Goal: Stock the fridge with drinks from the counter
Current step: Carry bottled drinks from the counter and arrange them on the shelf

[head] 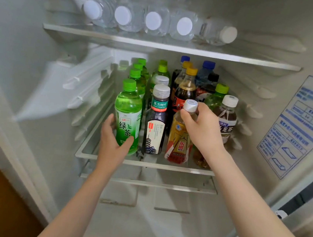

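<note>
I am looking into an open fridge. My left hand (113, 142) grips a green tea bottle (127, 113) low on its body; it stands upright at the front left of the middle glass shelf (109, 158). My right hand (203, 127) holds the neck of a yellow energy-drink bottle (179, 140) with a white cap, standing at the front of the same shelf. Between the two stands a dark tea bottle (156, 124) with a grey cap. Behind them several more drinks crowd the shelf, among them a brown oolong tea bottle (227, 120).
Several clear water bottles (153, 20) lie on their sides on the upper shelf (159, 46), caps toward me. Ribbed fridge walls close in on both sides. A blue-printed label (297, 129) is stuck on the right wall. An empty rail (148, 184) sits below the middle shelf.
</note>
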`<action>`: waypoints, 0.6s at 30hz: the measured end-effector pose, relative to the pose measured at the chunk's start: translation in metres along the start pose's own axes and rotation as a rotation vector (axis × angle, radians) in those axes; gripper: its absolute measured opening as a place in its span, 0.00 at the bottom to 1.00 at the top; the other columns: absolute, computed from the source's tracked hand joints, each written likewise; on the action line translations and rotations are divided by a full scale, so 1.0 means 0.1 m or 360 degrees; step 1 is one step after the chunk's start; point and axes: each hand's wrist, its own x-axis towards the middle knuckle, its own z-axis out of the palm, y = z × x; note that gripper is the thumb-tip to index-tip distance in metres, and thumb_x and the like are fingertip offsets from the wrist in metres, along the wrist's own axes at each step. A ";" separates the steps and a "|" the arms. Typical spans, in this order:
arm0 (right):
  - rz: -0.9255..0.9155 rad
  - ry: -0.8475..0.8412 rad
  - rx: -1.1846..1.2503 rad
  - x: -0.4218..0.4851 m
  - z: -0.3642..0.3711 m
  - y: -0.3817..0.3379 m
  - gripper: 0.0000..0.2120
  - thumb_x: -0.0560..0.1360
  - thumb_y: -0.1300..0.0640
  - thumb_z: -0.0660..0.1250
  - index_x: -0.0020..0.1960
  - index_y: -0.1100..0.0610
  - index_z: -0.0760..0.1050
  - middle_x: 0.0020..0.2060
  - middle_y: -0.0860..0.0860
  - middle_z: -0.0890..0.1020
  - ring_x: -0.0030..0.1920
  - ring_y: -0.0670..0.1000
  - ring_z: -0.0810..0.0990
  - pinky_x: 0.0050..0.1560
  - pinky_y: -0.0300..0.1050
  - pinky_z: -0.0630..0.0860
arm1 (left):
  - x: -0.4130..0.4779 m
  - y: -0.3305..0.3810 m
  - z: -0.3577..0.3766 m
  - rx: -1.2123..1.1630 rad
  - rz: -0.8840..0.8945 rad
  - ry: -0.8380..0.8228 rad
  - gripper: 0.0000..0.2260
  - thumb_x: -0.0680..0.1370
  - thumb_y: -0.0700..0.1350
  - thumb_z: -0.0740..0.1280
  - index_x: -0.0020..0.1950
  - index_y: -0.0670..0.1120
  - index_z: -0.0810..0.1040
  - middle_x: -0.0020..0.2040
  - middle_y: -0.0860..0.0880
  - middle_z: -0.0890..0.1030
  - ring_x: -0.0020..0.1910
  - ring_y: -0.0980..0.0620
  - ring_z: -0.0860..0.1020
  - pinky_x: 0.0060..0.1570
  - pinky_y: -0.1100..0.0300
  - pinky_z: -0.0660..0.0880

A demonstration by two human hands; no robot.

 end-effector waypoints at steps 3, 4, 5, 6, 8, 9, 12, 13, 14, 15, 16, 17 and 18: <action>0.0068 0.0052 0.0052 -0.02 0.12 0.03 0.09 0.78 0.53 0.63 0.55 0.56 0.72 0.46 0.50 0.78 0.46 0.48 0.75 0.43 0.40 0.66 | 0.03 -0.08 0.01 0.0037 0.0010 -0.0146 0.37 0.70 0.36 0.72 0.74 0.49 0.58 0.65 0.54 0.68 0.63 0.57 0.69 0.61 0.64 0.67; 0.0094 0.0083 0.0106 -0.03 0.15 0.03 0.08 0.78 0.53 0.63 0.55 0.55 0.71 0.47 0.49 0.77 0.47 0.48 0.76 0.43 0.39 0.67 | 0.03 -0.11 0.01 0.0045 -0.0006 -0.0176 0.37 0.70 0.37 0.72 0.74 0.48 0.57 0.66 0.52 0.69 0.63 0.55 0.70 0.61 0.61 0.67; 0.0112 0.0115 0.0160 -0.06 0.19 0.03 0.08 0.78 0.53 0.63 0.56 0.54 0.71 0.47 0.47 0.77 0.48 0.47 0.76 0.44 0.38 0.68 | 0.03 -0.13 0.02 0.0033 -0.0024 -0.0198 0.37 0.70 0.37 0.72 0.74 0.48 0.57 0.66 0.51 0.69 0.63 0.54 0.70 0.61 0.60 0.66; 0.0115 0.0145 0.0208 -0.09 0.22 0.04 0.09 0.77 0.53 0.64 0.57 0.52 0.70 0.48 0.46 0.77 0.50 0.47 0.76 0.46 0.39 0.70 | 0.03 -0.15 0.02 0.0014 -0.0038 -0.0214 0.37 0.71 0.37 0.72 0.74 0.49 0.56 0.66 0.51 0.69 0.63 0.54 0.70 0.60 0.61 0.66; 0.0113 0.0193 0.0288 -0.18 0.29 0.06 0.18 0.75 0.53 0.68 0.63 0.51 0.68 0.55 0.46 0.76 0.56 0.45 0.75 0.55 0.40 0.73 | 0.02 -0.18 0.02 0.0007 -0.0055 -0.0234 0.36 0.72 0.39 0.72 0.74 0.50 0.56 0.65 0.54 0.68 0.62 0.56 0.70 0.58 0.66 0.65; 0.0126 0.0217 0.0290 -0.25 0.33 0.09 0.26 0.73 0.53 0.70 0.68 0.53 0.65 0.61 0.48 0.74 0.62 0.46 0.73 0.61 0.42 0.71 | 0.01 -0.19 0.02 0.0018 -0.0062 -0.0243 0.36 0.72 0.40 0.72 0.74 0.50 0.56 0.64 0.56 0.68 0.62 0.58 0.69 0.56 0.70 0.64; 0.0184 0.0283 0.0141 -0.45 0.47 0.17 0.44 0.70 0.55 0.74 0.76 0.60 0.52 0.73 0.54 0.62 0.73 0.52 0.61 0.70 0.47 0.65 | 0.02 -0.20 -0.01 -0.0015 -0.0121 -0.0290 0.36 0.72 0.41 0.72 0.74 0.50 0.56 0.63 0.58 0.68 0.59 0.63 0.70 0.51 0.78 0.62; 0.0211 0.0297 0.0092 -0.51 0.52 0.19 0.46 0.69 0.55 0.75 0.76 0.59 0.50 0.74 0.53 0.61 0.74 0.51 0.60 0.69 0.47 0.65 | 0.02 -0.19 -0.02 -0.0029 -0.0139 -0.0312 0.34 0.72 0.42 0.72 0.73 0.50 0.57 0.61 0.60 0.69 0.56 0.67 0.71 0.49 0.79 0.63; 0.0235 0.0317 0.0052 -0.55 0.56 0.21 0.47 0.68 0.55 0.75 0.77 0.57 0.49 0.74 0.52 0.61 0.73 0.51 0.60 0.67 0.46 0.65 | 0.02 -0.19 -0.03 -0.0028 -0.0137 -0.0331 0.32 0.72 0.42 0.72 0.71 0.52 0.59 0.58 0.63 0.70 0.54 0.74 0.70 0.47 0.81 0.63; 0.0256 0.0343 0.0024 -0.58 0.59 0.23 0.47 0.68 0.55 0.75 0.77 0.56 0.48 0.74 0.51 0.62 0.72 0.50 0.62 0.66 0.47 0.67 | 0.03 -0.19 -0.04 -0.0018 -0.0129 -0.0346 0.29 0.73 0.42 0.72 0.67 0.55 0.61 0.56 0.66 0.70 0.51 0.78 0.69 0.44 0.84 0.63; 0.0278 0.0364 0.0010 -0.59 0.61 0.24 0.47 0.69 0.55 0.75 0.77 0.55 0.49 0.73 0.50 0.63 0.71 0.51 0.64 0.65 0.48 0.68 | 0.03 -0.19 -0.05 -0.0015 -0.0132 -0.0358 0.27 0.73 0.43 0.72 0.64 0.56 0.61 0.54 0.67 0.69 0.49 0.81 0.68 0.42 0.85 0.64; 0.0300 0.0371 0.0014 -0.59 0.62 0.25 0.46 0.69 0.55 0.74 0.77 0.55 0.49 0.72 0.51 0.65 0.70 0.52 0.67 0.64 0.50 0.70 | 0.03 -0.19 -0.05 -0.0020 -0.0144 -0.0366 0.25 0.73 0.43 0.71 0.63 0.57 0.62 0.53 0.68 0.69 0.48 0.82 0.68 0.40 0.85 0.64; 0.0314 0.0360 0.0038 -0.58 0.61 0.26 0.45 0.69 0.56 0.74 0.76 0.55 0.50 0.71 0.52 0.67 0.68 0.53 0.69 0.63 0.51 0.72 | 0.03 -0.18 -0.06 -0.0027 -0.0153 -0.0370 0.25 0.73 0.43 0.71 0.62 0.58 0.62 0.53 0.69 0.70 0.48 0.82 0.68 0.40 0.85 0.64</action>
